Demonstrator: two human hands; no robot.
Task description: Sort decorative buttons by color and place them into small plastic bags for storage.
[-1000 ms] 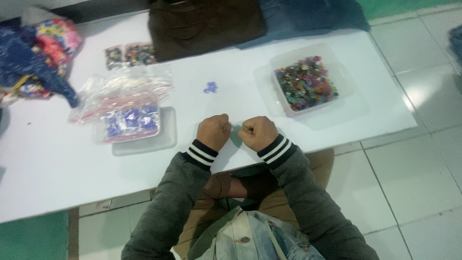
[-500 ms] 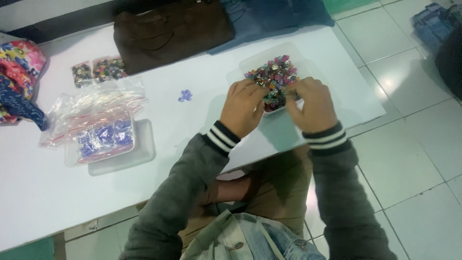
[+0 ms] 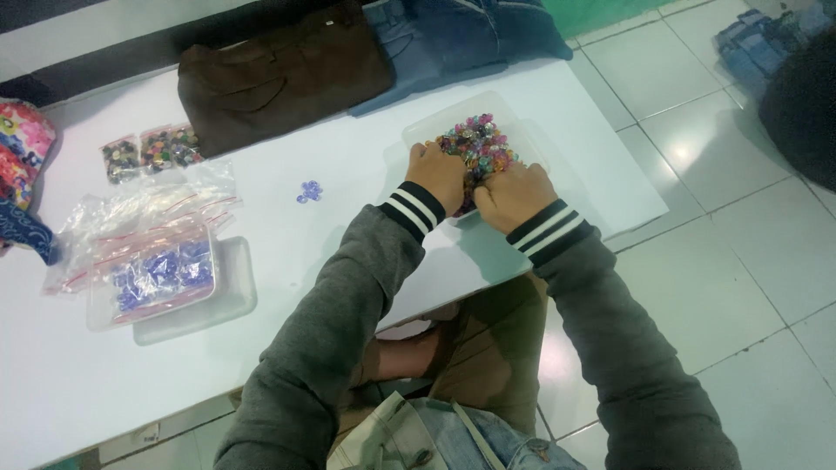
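A long white counter [image 3: 348, 200] fills the view, seen from above by the person seated at it in a grey sweater with striped cuffs. At its far edge lie a folded brown garment [image 3: 283, 78] and folded blue denim [image 3: 461, 35]. On the left, a clear plastic tray [image 3: 165, 287] holds zip bags of small blue-violet pieces [image 3: 161, 270], with more clear zip bags [image 3: 144, 213] heaped behind it and two small packets of mixed pieces [image 3: 148, 150] beyond; this sorted share looks modest. A tiny cluster of violet pieces [image 3: 309, 191] sits alone mid-counter. On the right, a clear plastic tray of mixed multicoloured small pieces [image 3: 475, 144] remains well filled, so most sorting appears left to do. The left hand [image 3: 438, 174] and right hand [image 3: 514, 196] are both in this tray, fingers curled down into the pieces; whether they pinch anything cannot be seen. Half a second earlier, the hands were just arriving at the tray's edges; a second earlier they were fists together at the counter's near edge, clear of the tray.
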